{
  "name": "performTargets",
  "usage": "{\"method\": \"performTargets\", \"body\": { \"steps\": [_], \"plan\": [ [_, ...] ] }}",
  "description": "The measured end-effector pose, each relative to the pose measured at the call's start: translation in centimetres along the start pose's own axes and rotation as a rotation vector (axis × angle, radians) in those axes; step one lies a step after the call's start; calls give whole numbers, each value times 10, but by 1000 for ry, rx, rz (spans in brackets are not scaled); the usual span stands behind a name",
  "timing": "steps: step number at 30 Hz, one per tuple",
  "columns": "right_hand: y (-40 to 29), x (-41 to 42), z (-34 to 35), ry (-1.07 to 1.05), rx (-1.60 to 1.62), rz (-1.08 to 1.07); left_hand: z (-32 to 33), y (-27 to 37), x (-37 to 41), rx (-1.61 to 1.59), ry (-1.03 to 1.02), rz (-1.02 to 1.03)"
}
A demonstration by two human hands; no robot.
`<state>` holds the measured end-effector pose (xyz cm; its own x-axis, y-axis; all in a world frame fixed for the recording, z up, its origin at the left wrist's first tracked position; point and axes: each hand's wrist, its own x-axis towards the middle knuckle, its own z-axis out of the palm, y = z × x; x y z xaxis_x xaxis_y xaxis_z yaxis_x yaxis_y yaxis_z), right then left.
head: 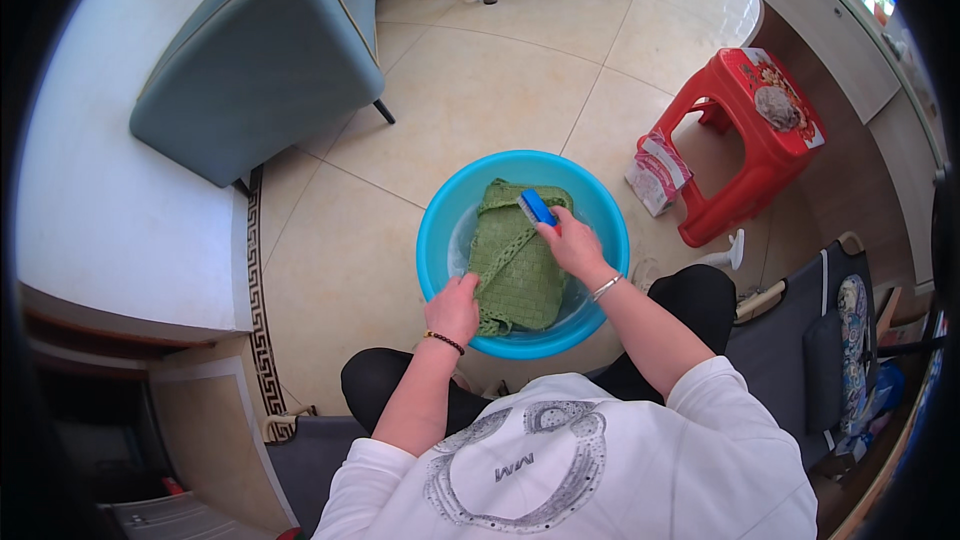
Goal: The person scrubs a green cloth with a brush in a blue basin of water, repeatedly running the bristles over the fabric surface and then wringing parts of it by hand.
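A green woven bag [517, 270] with a braided strap [510, 259] lies in a blue plastic basin [616, 240], with some water around it. My right hand [574, 242] grips a blue scrubbing brush [537, 208] by its near end, over the upper part of the bag. At the left side of the basin, my left hand [454, 307] has its fingers closed on the lower end of the strap.
A red plastic stool [757, 142] stands to the right, bearing a crumpled greyish thing [778, 107]. Against its leg leans a pink and white packet [658, 174]. A blue-grey chair [270, 67] is at upper left, a dark folding bed [780, 345] at right.
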<state>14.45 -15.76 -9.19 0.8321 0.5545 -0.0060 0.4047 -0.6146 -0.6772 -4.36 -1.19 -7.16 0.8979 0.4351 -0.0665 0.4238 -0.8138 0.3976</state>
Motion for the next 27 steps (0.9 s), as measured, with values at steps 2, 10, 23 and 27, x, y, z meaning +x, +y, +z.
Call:
{"method": "performTargets", "body": {
  "steps": [2,10,23,27],
  "plan": [
    [12,0,6,-129,281,117,-1,5,2,4,60,15],
    [-9,-24,35,-517,1334,743,-13,22,0,-662,31,119],
    [-15,23,-25,102,31,140,38,16,12,-1372,-638,-532],
    [-34,6,-21,-104,45,-40,38,12,22,-1466,-556,-791]
  ]
}}
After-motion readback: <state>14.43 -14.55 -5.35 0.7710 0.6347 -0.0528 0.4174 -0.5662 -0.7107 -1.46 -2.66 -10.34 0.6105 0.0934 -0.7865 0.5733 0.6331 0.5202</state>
